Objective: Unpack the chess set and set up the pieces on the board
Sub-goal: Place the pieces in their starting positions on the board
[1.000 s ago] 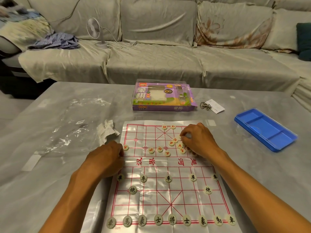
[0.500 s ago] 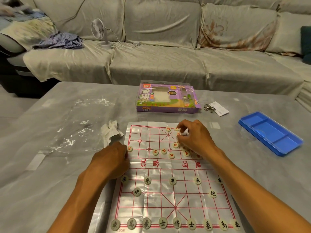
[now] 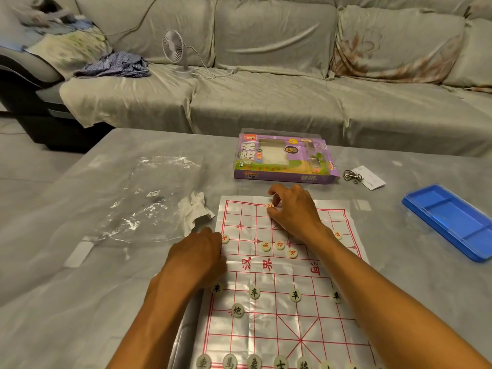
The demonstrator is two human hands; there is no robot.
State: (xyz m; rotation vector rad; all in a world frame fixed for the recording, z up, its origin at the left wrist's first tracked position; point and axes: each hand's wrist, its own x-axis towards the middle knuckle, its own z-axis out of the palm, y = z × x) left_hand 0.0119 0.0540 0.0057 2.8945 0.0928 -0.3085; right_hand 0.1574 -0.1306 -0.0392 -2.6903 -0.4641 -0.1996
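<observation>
Near rows of black pieces [image 3: 254, 292] sit set on the thin, slippery board [image 3: 277, 310]. Left hand [image 3: 198, 255] rests curled on its left edge, pinning it. Far row: right hand [image 3: 292, 210] pinches a small, light, stiff red piece [image 3: 269, 206]; best gripped by the rim.

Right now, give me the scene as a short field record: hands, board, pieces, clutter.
right hand: pinches a red-lettered piece at the far edge line of the board
left hand: curled, rests on the board's left edge
near side: black-lettered pieces set in rows
far side: a few red pieces loose near the river line, not yet placed
purple box: on the table beyond the board
blue tray: right of the board
plastic bag: left of the board
</observation>
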